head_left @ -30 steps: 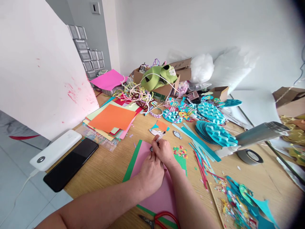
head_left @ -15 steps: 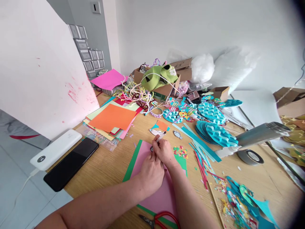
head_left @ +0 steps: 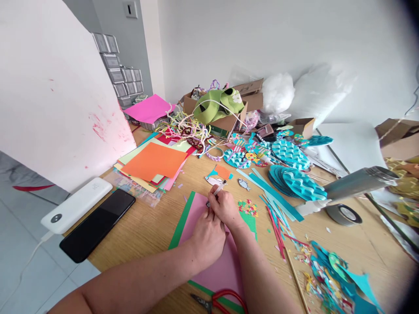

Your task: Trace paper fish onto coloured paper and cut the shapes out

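My right hand (head_left: 225,207) is closed around a white pen (head_left: 220,188), whose dark end points up and away from me. Just below and left of it, my left hand (head_left: 209,240) rests on a pink sheet (head_left: 209,274), its fingers pressed together and partly hidden by the right hand. A small grey-black piece (head_left: 207,203) peeks out at the fingertips, mostly covered. Under the pink sheet lies a green sheet (head_left: 177,233). Ahead of my hands are a grey paper fish (head_left: 244,184) and a white fish cutout (head_left: 214,181) beside an orange scrap (head_left: 223,172).
Red-handled pliers or cutters (head_left: 218,301) lie near my right forearm. Left are a phone (head_left: 98,224), a power bank (head_left: 78,204) and stacked coloured paper (head_left: 155,161). Right are blue wavy discs (head_left: 299,183), a metal bottle (head_left: 356,185), a tape roll (head_left: 344,215) and a stick (head_left: 296,279).
My right hand and the pen have shifted very slightly left; the pen's dark end has tipped a little. My left hand and the things on the table stay put.
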Demonstrator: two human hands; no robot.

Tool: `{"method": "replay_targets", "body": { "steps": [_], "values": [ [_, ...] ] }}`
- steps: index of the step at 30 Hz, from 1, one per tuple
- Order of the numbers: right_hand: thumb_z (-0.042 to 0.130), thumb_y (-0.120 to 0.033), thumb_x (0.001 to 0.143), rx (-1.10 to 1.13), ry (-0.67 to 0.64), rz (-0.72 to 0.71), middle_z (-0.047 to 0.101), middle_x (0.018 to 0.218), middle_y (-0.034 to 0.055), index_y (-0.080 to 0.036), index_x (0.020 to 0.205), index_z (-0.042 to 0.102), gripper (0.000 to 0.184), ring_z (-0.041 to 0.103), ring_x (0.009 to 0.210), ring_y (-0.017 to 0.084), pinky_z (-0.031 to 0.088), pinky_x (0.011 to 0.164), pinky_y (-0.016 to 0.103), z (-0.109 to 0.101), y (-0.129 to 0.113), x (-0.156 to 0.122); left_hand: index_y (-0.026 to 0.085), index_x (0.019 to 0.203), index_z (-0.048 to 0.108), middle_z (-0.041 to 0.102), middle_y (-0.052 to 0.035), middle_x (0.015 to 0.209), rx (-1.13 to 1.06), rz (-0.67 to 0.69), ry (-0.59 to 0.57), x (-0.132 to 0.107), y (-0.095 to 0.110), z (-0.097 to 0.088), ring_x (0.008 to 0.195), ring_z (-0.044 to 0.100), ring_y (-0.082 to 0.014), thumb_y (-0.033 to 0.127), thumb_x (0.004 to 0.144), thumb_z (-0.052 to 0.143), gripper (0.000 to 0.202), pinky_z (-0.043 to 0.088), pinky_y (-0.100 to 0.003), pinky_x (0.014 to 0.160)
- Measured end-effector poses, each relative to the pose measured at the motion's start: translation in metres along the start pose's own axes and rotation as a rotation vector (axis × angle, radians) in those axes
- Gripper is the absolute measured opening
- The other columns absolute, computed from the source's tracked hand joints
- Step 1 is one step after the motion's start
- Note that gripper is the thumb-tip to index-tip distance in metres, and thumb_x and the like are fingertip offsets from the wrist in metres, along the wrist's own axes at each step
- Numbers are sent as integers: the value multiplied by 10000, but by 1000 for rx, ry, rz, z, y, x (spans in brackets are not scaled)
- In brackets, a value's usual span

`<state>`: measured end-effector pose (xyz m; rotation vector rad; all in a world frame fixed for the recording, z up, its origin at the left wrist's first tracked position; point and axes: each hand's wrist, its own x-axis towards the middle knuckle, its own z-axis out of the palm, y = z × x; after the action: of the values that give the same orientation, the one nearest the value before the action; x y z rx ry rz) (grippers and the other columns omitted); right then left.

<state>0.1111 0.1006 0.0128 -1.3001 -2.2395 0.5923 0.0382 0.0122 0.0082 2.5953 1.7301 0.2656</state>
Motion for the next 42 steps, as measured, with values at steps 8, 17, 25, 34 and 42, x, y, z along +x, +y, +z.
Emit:
{"method": "replay_targets", "body": {
  "steps": [8, 17, 25, 34, 42],
  "values": [
    [413, -205, 826, 4, -6, -23, 540, 544, 0, -211, 667, 451, 164, 507, 501, 133, 326, 539, 226, 0, 1, 0, 53, 1169, 598, 614, -191, 1198, -20, -13, 53, -1, -1, 2, 1197, 497, -295, 197, 890, 462, 343, 315, -444, 1037],
    [415, -200, 820, 13, -34, 5, 517, 548, -4, -211, 677, 438, 146, 486, 509, 131, 324, 551, 225, -2, -1, 0, 83, 1084, 640, 637, -165, 1114, -69, -34, -1, -3, 0, -5, 1096, 529, -292, 229, 895, 473, 292, 432, -413, 864],
    [425, -187, 820, 40, -60, 3, 481, 521, -29, -211, 699, 437, 124, 462, 476, 120, 292, 525, 224, -5, -3, -1, 106, 1064, 641, 628, -149, 974, -17, -64, -110, -6, 3, -6, 714, 611, -210, 218, 929, 372, 321, 457, -322, 555],
    [413, -207, 828, 81, -37, -8, 502, 538, -17, -213, 692, 424, 136, 477, 491, 124, 300, 528, 225, -4, -2, 0, 123, 1070, 640, 619, -142, 980, -41, -75, -190, -7, 2, -6, 648, 612, -194, 198, 918, 349, 337, 462, -302, 514],
    [425, -193, 817, 24, -58, -8, 505, 536, -19, -206, 714, 444, 106, 463, 489, 122, 277, 520, 226, -6, -3, -1, 132, 1023, 655, 627, -125, 949, -22, -75, -167, -7, 4, -10, 610, 619, -211, 227, 933, 334, 347, 462, -326, 474]
  ]
}}
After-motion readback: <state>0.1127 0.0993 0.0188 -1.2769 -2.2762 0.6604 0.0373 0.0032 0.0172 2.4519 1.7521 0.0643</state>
